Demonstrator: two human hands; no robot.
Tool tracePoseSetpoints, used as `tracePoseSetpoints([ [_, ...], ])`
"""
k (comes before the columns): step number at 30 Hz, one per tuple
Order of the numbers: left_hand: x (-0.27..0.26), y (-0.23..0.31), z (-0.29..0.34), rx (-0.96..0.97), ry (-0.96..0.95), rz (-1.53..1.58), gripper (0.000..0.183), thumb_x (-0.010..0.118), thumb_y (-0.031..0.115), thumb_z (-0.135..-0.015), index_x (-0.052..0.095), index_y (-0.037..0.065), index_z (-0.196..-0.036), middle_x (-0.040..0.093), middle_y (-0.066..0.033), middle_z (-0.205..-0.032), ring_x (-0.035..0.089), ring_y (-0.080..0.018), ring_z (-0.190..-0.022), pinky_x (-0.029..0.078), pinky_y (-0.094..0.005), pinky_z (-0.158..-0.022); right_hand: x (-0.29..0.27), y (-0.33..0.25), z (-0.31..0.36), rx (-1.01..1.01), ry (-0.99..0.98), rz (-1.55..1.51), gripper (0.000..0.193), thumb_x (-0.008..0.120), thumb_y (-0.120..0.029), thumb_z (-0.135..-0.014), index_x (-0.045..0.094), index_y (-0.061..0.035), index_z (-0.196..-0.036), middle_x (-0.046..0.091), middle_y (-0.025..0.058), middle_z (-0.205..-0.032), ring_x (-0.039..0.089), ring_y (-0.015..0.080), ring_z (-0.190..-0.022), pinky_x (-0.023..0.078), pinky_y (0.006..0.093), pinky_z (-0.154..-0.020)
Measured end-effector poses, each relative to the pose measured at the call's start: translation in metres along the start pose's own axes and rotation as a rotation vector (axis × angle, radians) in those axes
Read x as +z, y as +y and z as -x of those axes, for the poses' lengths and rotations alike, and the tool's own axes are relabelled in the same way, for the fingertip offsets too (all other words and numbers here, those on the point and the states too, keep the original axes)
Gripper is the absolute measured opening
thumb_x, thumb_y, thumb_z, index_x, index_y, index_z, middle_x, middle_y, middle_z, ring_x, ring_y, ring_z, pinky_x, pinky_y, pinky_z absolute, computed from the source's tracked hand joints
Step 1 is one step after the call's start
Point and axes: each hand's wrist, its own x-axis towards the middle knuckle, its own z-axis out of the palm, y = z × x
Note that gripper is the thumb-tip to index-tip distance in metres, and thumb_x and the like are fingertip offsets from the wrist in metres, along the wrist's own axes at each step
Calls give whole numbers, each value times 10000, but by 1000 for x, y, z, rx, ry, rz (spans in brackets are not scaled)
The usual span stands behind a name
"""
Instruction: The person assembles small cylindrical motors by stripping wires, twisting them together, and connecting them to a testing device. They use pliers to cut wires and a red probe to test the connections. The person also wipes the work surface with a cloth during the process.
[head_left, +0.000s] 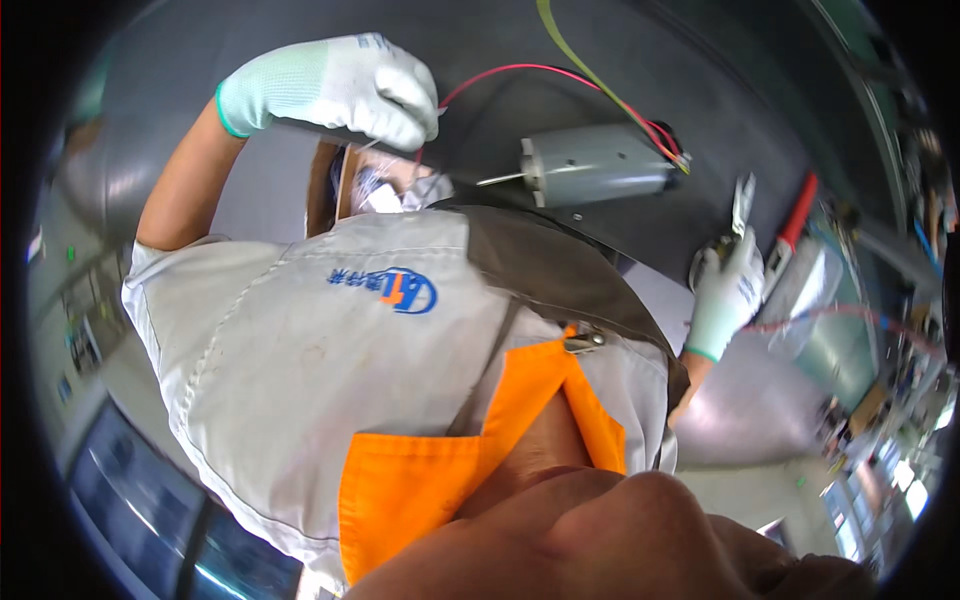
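A grey cylindrical motor lies on its side on a dark tabletop, its thin shaft pointing left. The person's gloved left hand is left of the motor and slightly farther from the body, the elbow bent, the forearm raised and the knuckles up. Its fingers curl inward, the tips pressed together on the red wire that arches over from the motor's right end.

The gloved right hand is right of the motor and nearer the body, fingers pointing away. A metal tool tip juts past them; how firmly they close on it cannot be told.

A yellow-green wire runs from the motor's right end away from the body. Left of the shaft, below the left hand, an open box holds crumpled clear plastic. Well right of the motor lie a red-handled tool and a clear plastic bag. A dark apron hides the table edge just below the motor.
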Motion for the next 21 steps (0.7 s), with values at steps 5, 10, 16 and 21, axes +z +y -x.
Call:
tracePoseSetpoints([
  [5,39,6,6,-214,459,-89,547,625,404,-975,606,24,-1368,623,-167,-1357,590,-320,-1270,445,-401,-1094,-1,-37,-7,396,-463,-1117,382,670,-321,-994,698,-2,-1202,749,107,-966,680,169,-764,539,292,-668],
  [10,80,9,-101,203,669,-634,731,632,517,-895,521,81,-1470,533,-156,-1477,469,-389,-1381,314,-539,-1187,14,-80,-4,230,-966,-1736,679,571,-518,-1015,562,89,-1320,720,229,-1096,748,268,-839,619,303,-656],
  [16,111,-12,-187,324,1010,-295,648,729,245,-824,561,17,-1406,630,-203,-1284,614,-394,-1145,493,-492,-967,31,-85,-61,310,-697,-1868,442,650,-331,-1012,630,71,-1193,721,175,-977,738,246,-807,622,334,-663],
  [21,-6,-57,-343,-93,1256,-286,514,696,341,-905,623,5,-1288,670,-208,-1102,645,-360,-1044,514,-434,-925,40,-85,-199,258,118,-1717,461,697,-305,-965,653,34,-1273,730,135,-1031,691,144,-828,568,305,-731],
])
